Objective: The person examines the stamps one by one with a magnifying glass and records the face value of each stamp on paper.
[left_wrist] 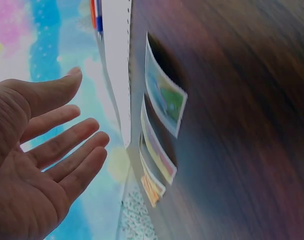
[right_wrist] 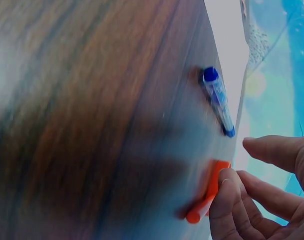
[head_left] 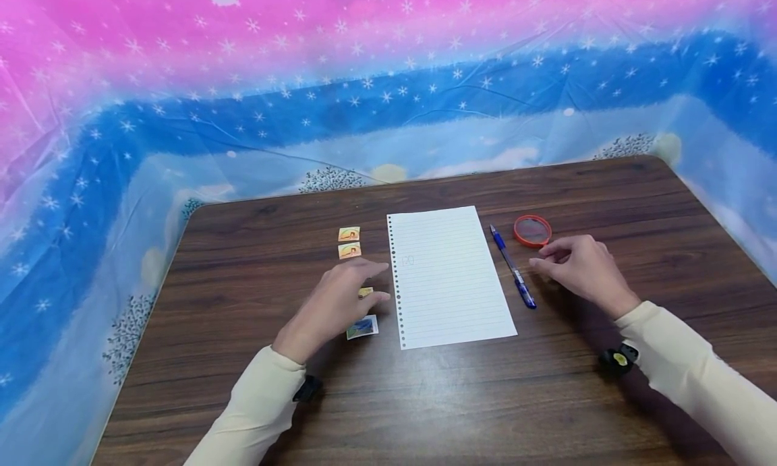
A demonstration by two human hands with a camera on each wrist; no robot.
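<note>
My left hand (head_left: 330,301) hovers over a column of small stamps, fingers spread and nothing held. Two orange-and-yellow stamps (head_left: 349,234) lie beyond it, a yellowish stamp (head_left: 366,293) is partly hidden under it, and a blue-green stamp (head_left: 362,327) lies nearer. The left wrist view shows that the stamps (left_wrist: 164,95) curl up at their edges. My right hand (head_left: 583,267) is beside the red-rimmed magnifying glass (head_left: 533,230). In the right wrist view, its thumb stands apart from the bent fingers, near the orange handle (right_wrist: 204,205); no grip on it shows.
Between the hands lies a lined, hole-punched sheet of paper (head_left: 452,284) with faint pen marks near its left edge. A capped blue pen (head_left: 512,267) lies along the sheet's right side. The brown wooden table (head_left: 255,270) is backed by a snowflake-patterned cloth (head_left: 388,95).
</note>
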